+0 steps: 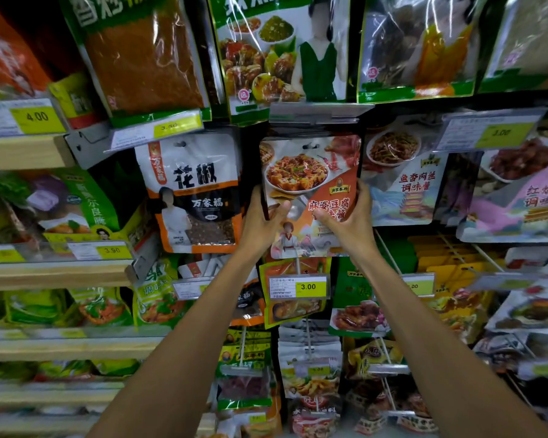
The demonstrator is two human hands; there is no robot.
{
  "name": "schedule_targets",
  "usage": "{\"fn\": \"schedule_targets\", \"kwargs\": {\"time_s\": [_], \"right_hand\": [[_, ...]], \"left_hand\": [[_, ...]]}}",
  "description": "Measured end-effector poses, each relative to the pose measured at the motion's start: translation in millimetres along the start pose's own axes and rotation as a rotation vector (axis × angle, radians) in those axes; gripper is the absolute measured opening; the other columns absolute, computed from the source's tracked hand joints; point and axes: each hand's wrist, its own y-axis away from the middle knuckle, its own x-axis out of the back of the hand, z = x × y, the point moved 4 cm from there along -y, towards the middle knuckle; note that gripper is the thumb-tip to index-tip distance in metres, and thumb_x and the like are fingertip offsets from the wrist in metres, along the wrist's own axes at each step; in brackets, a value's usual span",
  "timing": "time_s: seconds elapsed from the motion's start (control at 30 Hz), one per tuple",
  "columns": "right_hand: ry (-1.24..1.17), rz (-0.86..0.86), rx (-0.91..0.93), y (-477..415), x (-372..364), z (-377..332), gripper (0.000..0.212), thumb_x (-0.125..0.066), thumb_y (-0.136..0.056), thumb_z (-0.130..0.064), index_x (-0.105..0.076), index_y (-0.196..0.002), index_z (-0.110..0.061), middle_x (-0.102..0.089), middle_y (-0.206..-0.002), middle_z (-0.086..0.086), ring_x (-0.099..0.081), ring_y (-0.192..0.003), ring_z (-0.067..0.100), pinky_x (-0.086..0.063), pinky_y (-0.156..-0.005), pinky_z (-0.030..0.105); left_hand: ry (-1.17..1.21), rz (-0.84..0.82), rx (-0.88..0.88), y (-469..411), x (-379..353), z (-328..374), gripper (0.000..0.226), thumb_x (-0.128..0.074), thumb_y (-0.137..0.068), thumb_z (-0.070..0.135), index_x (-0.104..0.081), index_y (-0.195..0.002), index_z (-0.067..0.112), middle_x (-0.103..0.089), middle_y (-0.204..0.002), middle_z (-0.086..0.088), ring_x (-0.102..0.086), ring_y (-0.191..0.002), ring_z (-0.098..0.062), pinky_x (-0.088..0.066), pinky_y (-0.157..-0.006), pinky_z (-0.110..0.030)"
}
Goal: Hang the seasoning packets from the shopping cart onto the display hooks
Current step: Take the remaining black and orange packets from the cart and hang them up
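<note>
The mapo tofu seasoning packet (310, 184) sits at hook height between our left hand (261, 219) and right hand (350, 216), both pinching its edges; if its hang hole misses the hook, we judge it could drop.

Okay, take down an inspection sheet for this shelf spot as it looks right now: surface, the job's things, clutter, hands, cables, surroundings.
Surface: wooden shelf at the left; rows of hanging packets to its right.
Job's things: seasoning packet with a tofu dish picture, held up against the display, hang hole at its top; cannot tell whether it is on a hook. Shopping cart not in view.
Clutter: nothing seen.
Hands: left hand grips the packet's left edge, right hand its right edge, thumbs on the front.
Cables: nothing seen.
Surroundings: white pepper packet hangs to the left; yellow price tag below reads 3.00.
</note>
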Motion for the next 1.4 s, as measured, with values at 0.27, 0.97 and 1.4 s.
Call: {"fn": "schedule_targets", "kwargs": {"time_s": [0.27, 0.97, 1.4], "right_hand": [[0.026, 0.012, -0.008, 0.3, -0.6, 1.4, 0.089, -0.082, -0.075, -0.024, -0.026, -0.143, -0.012, -0.04, -0.14, 0.013, -0.05, -0.125, 0.027, -0.048, -0.1, 0.048], [0.103, -0.065, 0.01, 21.4, 6.5, -18.9, 0.079, -0.079, -0.079, -0.016, -0.034, -0.143, -0.007, -0.05, -0.134, 0.014, -0.051, -0.124, 0.026, -0.046, -0.103, 0.042], [0.156, 0.011, -0.005, -17.3, -12.9, 0.1, 0.087, -0.073, -0.084, -0.031, -0.022, -0.15, -0.008, -0.041, -0.146, 0.014, -0.041, -0.135, 0.029, -0.037, -0.108, 0.05]], "left_hand": [[-0.057, 0.063, 0.02, 3.5, -4.4, 6.6, 0.073, -0.055, -0.095, 0.032, -0.015, -0.15, 0.007, -0.042, -0.118, 0.011, -0.045, -0.071, 0.035, -0.034, -0.054, 0.006], [-0.236, 0.149, -0.064, 37.9, -1.1, 31.4, 0.08, -0.069, -0.087, 0.011, -0.022, -0.15, 0.009, -0.04, -0.148, -0.01, -0.039, -0.134, -0.022, -0.028, -0.093, -0.011], [-0.198, 0.198, 0.002, 5.2, -11.1, 18.5, 0.074, -0.063, -0.092, 0.014, -0.019, -0.152, 0.012, -0.06, -0.114, -0.019, -0.059, -0.086, -0.028, -0.04, -0.073, -0.042]]}}
